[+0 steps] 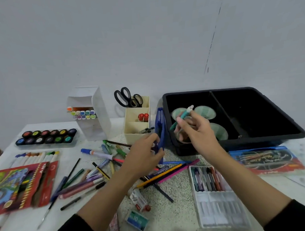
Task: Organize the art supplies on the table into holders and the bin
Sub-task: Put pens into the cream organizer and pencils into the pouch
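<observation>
While pens point(79, 186) litter the speckled table point(178, 210) against a plain grey wall point(144, 37), right hand point(198, 132) pinches a teal pen point(183, 115) over the black bin point(274, 113), left hand point(144, 152) curled, grip unclear, beige holder point(135, 133) behind.

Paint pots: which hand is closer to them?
Left. The left hand is above the loose pens, right of the paint pots. The right hand, holding a teal pen, is farther right over the bin.
</observation>
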Available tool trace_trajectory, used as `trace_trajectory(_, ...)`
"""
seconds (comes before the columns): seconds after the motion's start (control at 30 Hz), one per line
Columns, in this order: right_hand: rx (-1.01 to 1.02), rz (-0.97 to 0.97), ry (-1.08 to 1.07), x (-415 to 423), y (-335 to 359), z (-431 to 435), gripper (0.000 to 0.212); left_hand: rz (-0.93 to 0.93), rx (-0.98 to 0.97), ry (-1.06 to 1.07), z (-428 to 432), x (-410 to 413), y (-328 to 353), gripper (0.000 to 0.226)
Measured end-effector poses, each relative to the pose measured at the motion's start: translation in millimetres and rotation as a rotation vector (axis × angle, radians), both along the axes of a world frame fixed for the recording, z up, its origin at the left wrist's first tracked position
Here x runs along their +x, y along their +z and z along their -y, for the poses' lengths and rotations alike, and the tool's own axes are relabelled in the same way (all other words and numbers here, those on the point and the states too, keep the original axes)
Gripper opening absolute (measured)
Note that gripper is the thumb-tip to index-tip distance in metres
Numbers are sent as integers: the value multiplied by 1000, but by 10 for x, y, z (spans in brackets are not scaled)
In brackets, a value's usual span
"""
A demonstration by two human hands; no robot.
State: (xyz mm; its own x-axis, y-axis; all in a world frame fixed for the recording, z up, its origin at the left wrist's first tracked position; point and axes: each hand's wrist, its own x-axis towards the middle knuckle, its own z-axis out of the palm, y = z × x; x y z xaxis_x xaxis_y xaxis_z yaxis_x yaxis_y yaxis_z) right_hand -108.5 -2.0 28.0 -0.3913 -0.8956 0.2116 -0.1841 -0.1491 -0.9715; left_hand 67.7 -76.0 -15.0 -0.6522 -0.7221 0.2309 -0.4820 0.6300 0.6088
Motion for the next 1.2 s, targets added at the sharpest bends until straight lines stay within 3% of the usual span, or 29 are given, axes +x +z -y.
trace_trajectory(0.07,-37,11,9,31,36,34,17,-25,-25,3,15,192,141,8)
trace_trajectory(0.23,-69,71,60,195,90,138,21,-110,-15,78,101,752,473,25)
trace_trajectory(0.47,28,115,211,661,-51,258,28,-44,24,154,343,1600,494,40)
trace_trajectory(0.63,85,30,279,1073,-162,271,36,46,109,173,460,1930,301,9)
trace_trajectory(0.8,61,-130,228,1359,-176,269,34,83,92,216,456,1959,89,9)
trace_trajectory(0.97,28,-147,134,1576,-137,328,33,105,251,98,468,1904,126,37)
trace_trajectory(1.07,69,-340,111,1660,-186,384,35,105,331,51,476,1881,135,46)
trace_trajectory(1.2,180,-876,148,1734,-282,423,24,75,383,51,496,1925,127,51)
